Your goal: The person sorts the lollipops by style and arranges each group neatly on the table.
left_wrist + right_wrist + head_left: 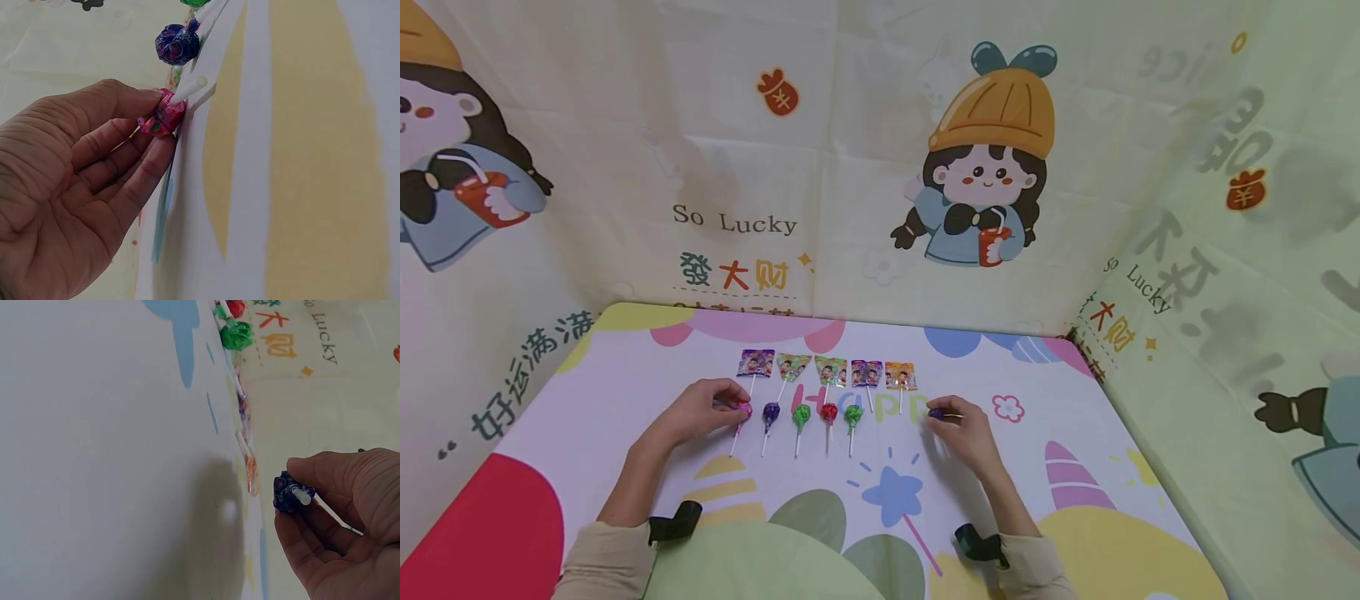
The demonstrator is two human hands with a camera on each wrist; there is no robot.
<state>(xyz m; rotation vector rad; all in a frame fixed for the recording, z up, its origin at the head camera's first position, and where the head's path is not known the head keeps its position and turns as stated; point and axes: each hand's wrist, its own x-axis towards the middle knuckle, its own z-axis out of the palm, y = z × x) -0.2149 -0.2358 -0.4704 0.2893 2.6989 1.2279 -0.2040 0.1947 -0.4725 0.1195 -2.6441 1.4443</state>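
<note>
My left hand pinches the wrapped head of a pink lollipop at the left end of a row on the table. Beside it in that row lie a purple lollipop, a green lollipop, a red lollipop and another green one, sticks toward me. To the right of the row my right hand holds a dark purple-blue lollipop by its head between thumb and fingers. In the right wrist view its white stick end faces the camera. A shadow shows on the table near that hand.
Behind the row lie several flat-wrapped lollipops, from a purple packet on the left to an orange packet on the right. The printed tabletop meets a patterned cloth wall at the back and sides.
</note>
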